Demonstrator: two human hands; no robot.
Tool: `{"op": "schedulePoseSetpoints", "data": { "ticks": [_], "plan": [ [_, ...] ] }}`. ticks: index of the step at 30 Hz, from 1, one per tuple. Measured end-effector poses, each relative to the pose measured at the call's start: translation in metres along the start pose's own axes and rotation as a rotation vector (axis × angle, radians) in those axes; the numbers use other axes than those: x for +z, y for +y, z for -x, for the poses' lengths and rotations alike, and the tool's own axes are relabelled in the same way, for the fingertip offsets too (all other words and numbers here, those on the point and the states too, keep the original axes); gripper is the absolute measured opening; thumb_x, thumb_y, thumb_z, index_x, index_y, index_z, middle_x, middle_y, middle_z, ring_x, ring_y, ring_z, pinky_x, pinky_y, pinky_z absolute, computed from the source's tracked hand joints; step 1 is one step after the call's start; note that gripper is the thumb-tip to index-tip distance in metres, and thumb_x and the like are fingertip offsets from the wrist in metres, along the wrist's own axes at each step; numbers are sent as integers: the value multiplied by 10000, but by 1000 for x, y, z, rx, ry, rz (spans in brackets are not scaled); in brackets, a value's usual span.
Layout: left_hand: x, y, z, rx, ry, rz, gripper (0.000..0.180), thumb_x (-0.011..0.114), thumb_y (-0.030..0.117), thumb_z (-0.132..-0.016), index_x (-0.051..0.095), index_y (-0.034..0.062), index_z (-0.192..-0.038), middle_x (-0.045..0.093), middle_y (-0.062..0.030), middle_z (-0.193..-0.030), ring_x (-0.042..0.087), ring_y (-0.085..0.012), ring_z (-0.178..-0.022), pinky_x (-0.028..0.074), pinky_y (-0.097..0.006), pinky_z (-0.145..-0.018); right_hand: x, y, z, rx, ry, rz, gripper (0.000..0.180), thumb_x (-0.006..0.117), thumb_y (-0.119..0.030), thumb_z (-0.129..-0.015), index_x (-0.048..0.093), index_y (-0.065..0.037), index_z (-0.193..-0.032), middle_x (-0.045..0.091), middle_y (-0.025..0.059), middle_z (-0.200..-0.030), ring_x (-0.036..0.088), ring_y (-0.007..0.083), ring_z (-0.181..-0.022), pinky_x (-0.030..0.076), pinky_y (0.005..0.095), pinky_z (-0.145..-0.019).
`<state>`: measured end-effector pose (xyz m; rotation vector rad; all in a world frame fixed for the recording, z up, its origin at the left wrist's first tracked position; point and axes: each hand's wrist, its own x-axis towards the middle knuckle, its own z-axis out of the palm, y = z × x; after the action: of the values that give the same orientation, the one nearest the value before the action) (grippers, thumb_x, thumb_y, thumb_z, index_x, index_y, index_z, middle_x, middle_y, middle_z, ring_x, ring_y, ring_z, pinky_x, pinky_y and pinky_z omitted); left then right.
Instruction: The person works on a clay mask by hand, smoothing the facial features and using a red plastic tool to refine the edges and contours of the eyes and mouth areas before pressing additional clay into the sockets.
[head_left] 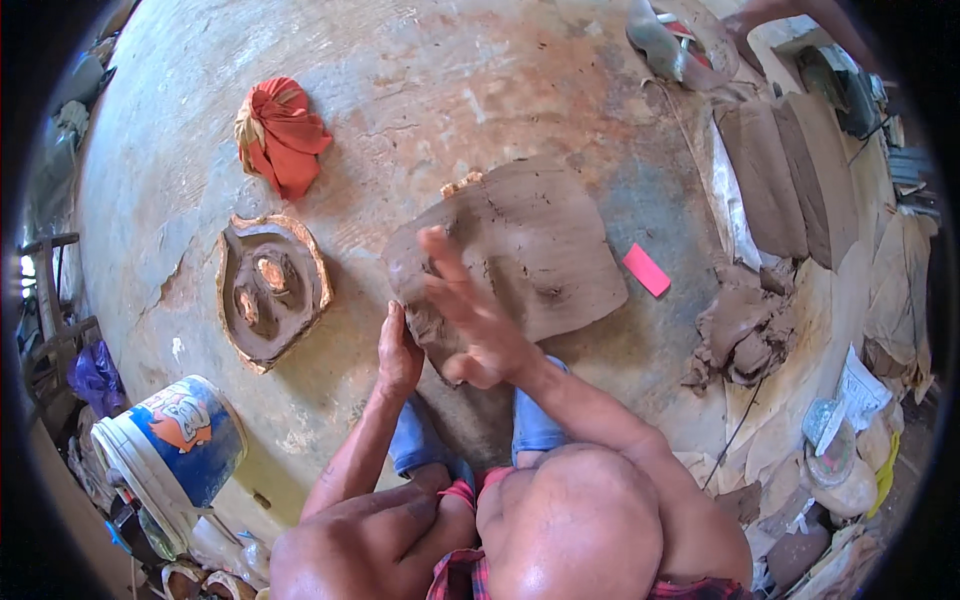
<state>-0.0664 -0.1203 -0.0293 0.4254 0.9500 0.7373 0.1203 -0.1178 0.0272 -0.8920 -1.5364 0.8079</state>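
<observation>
A wide, grey-brown clay slab (555, 235) lies draped over something lumpy on the floor in front of me. A bit of tan rim (462, 184) shows from under its far edge; the rest of that support is hidden. My left hand (401, 355) rests against the slab's near left edge, its fingers stretched out and held upright. Above the slab's left part is my right hand (475, 325), its fingers spread and nothing in them. Whether its palm touches the clay I cannot tell. To the left sits a tan-rimmed mould (326, 275) lined with clay, with two openings inside.
A bundled orange cloth (285, 140) lies at far left, a pink rectangular piece (647, 270) right of the slab. Clay sheets (760, 180) and a clay heap (745, 325) occupy the right side. A white-and-blue bucket (195, 440) lies tilted at near left.
</observation>
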Motion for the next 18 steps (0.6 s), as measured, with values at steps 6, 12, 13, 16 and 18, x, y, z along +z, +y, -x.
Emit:
{"op": "schedulePoseSetpoints", "data": {
  "ticks": [6, 12, 13, 16, 18],
  "plan": [
    [22, -8, -5, 30, -17, 164, 593, 387, 470, -1129, 448, 60, -1554, 516, -94, -1562, 468, -259, -1440, 327, -445, -1229, -32, 49, 47, 11, -42, 446, 893, 481, -819, -927, 353, -307, -1647, 184, 207, -1736, 128, 434, -1609, 146, 625, -1264],
    [19, -2, 5, 50, 73, 129, 636, 386, 514, -1114, 443, 58, -1554, 511, -102, -1562, 464, -270, -1444, 329, -449, -1226, -27, 46, 47, 56, -7, 412, 925, 509, -839, -897, 362, -311, -1642, 158, 201, -1743, 117, 453, -1605, 150, 633, -1261],
    [26, -2, -1, 56, 51, 135, 636, 386, 514, -1114, 443, 58, -1554, 511, -102, -1562, 464, -270, -1444, 329, -449, -1226, -32, 50, 48, 43, -22, 451, 948, 504, -844, -895, 343, -295, -1651, 159, 208, -1741, 115, 453, -1605, 149, 637, -1259],
    [32, 12, 16, 86, -13, 121, 648, 429, 549, -1090, 494, 57, -1506, 560, -105, -1507, 489, -276, -1421, 350, -452, -1211, -33, 9, 38, 37, 153, 548, 955, 463, -810, -943, 285, -217, -1670, 220, 252, -1711, 140, 473, -1594, 133, 667, -1249],
    [25, 10, 20, 107, -14, 76, 643, 426, 541, -1092, 480, 62, -1518, 547, -106, -1520, 481, -278, -1428, 345, -457, -1214, -45, 3, 34, -41, 365, 823, 941, 429, -770, -985, 289, -127, -1658, 279, 278, -1679, 175, 484, -1584, 52, 681, -1246]
  ]
}}
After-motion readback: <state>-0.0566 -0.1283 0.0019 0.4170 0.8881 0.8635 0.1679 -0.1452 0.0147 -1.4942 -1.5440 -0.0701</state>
